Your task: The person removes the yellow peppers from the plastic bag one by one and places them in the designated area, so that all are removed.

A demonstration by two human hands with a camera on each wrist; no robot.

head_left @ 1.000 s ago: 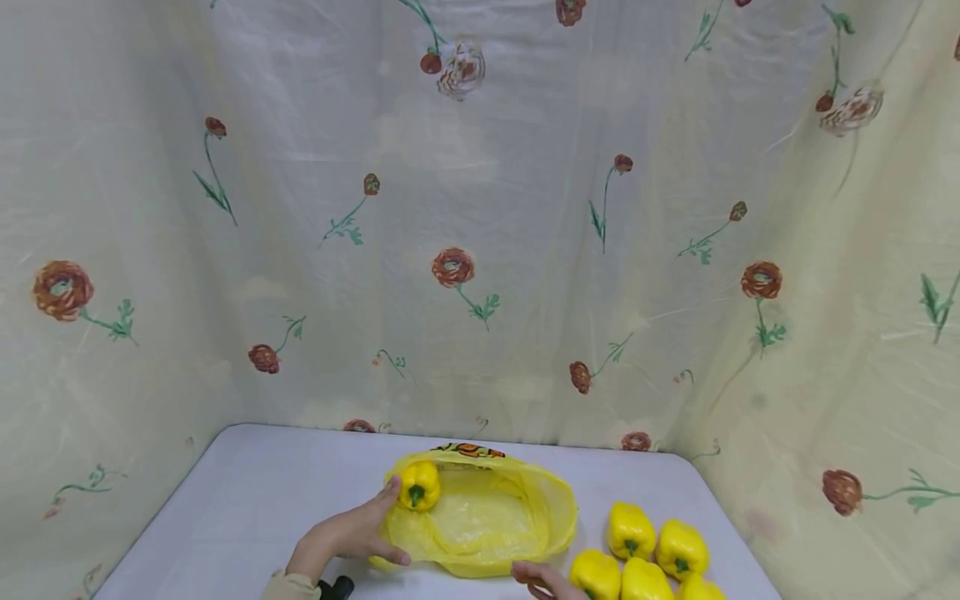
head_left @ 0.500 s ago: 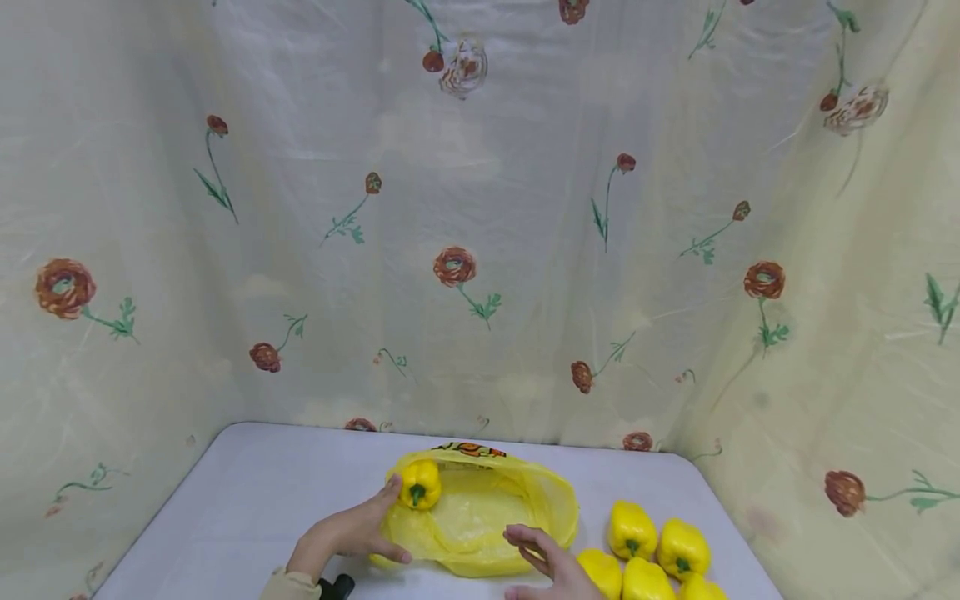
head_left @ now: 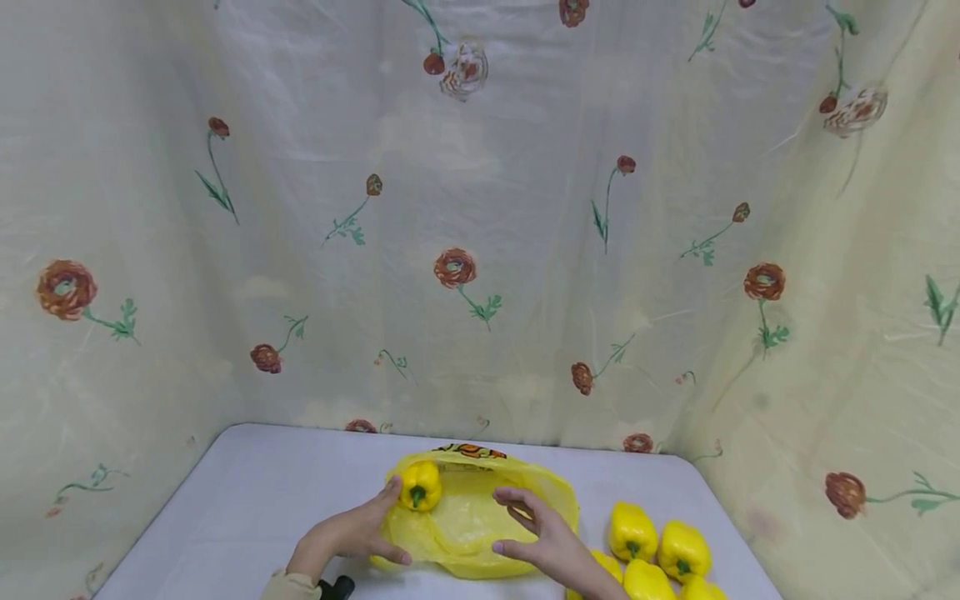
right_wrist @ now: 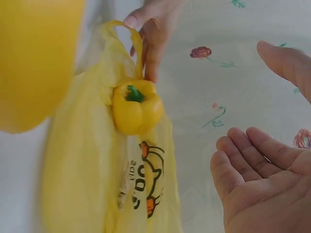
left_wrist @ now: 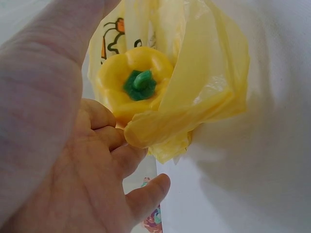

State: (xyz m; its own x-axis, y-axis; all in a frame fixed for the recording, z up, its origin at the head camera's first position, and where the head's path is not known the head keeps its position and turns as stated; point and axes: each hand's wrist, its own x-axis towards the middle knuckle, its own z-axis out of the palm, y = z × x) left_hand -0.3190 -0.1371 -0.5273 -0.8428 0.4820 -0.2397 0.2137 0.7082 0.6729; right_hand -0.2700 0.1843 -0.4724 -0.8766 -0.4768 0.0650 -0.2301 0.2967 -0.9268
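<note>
A thin yellow plastic bag (head_left: 480, 517) lies spread on the table, its mouth facing the person. Just inside its left edge sits a yellow bell pepper (head_left: 421, 486) with a green stem, also visible in the left wrist view. My left hand (head_left: 360, 531) rests against the bag's left edge, fingers extended beside the pepper and thumb low at the front rim. My right hand (head_left: 543, 533) hovers over the right part of the bag's mouth, thumb and fingers spread apart with nothing between them, as the right wrist view also shows.
Several yellow bell peppers (head_left: 632, 531) stand grouped on the white table (head_left: 270, 483), right of the bag and partly behind the right forearm. A black object (head_left: 342, 587) shows by the left wrist. A flowered curtain (head_left: 525, 317) surrounds the table's back and sides.
My right hand has come up from the lower edge beside the peppers and moved forward over the bag. The left hand, bag and pepper inside have stayed put.
</note>
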